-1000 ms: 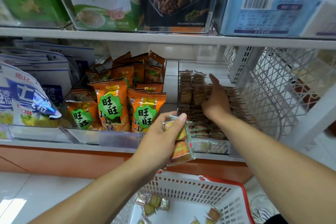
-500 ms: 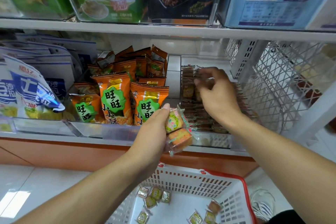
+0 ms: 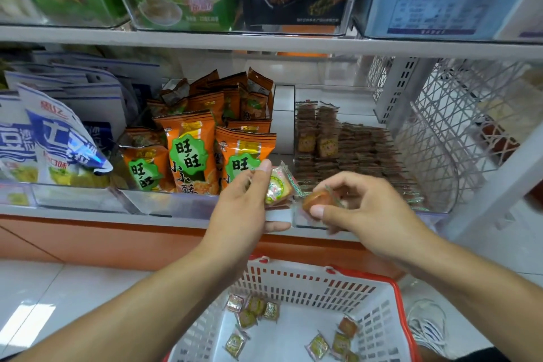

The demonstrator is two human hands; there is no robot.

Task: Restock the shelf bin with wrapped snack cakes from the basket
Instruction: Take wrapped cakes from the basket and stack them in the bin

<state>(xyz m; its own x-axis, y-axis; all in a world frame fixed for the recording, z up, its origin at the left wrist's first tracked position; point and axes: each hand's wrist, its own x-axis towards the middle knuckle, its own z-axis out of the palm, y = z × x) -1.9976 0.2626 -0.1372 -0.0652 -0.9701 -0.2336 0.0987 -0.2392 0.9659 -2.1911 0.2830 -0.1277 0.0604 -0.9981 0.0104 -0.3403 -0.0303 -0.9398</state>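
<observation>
Shelf bin [image 3: 435, 209] behind cake-holding hands [image 3: 244, 203]

The shelf bin [image 3: 364, 214] is open at the top, with clear space between its stacked snack cakes [image 3: 352, 150] and the upper shelf [image 3: 264, 44]. The back left corner of the bin floor is bare. Orange snack bags [image 3: 194, 150] crowd the left side; a white lattice panel [image 3: 440, 126] walls the right edge. Both hands, left hand [image 3: 244, 209] and right hand [image 3: 367, 209], block the bin's front edge.
</observation>
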